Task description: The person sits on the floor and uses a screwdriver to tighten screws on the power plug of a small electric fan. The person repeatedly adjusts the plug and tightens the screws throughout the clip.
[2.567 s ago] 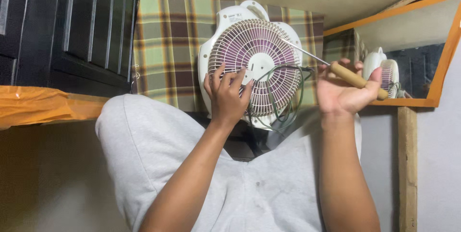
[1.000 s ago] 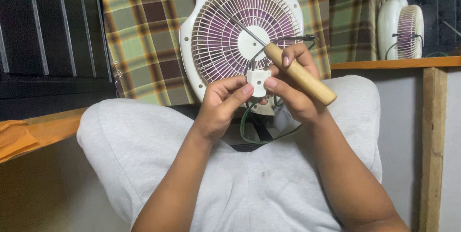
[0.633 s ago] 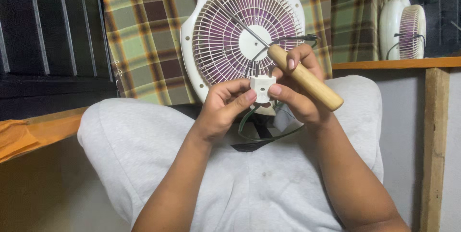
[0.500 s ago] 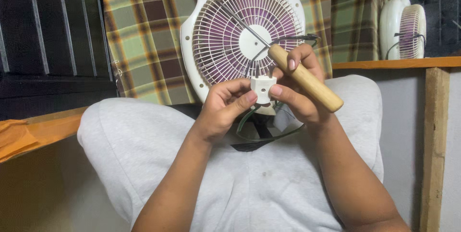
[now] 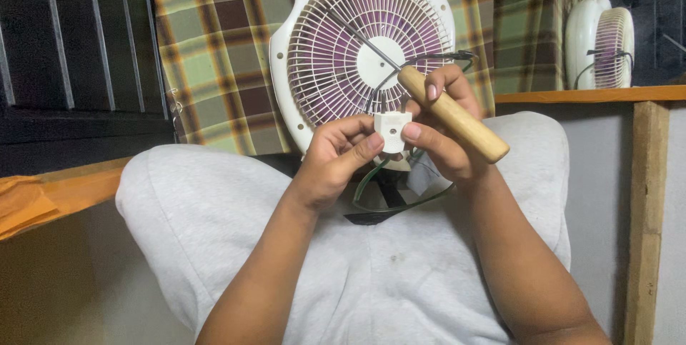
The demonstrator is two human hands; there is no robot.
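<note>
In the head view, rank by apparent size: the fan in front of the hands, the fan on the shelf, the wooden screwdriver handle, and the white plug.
1. Fan in front of the hands, largest.
2. Fan on the shelf; it stands farther back, so its true size is unsure.
3. Wooden screwdriver handle.
4. White plug, smallest.

The hands (image 5: pixel 389 148) hide the fan's (image 5: pixel 364 52) lower grille, and the second fan (image 5: pixel 600 41) is blurred.
</note>
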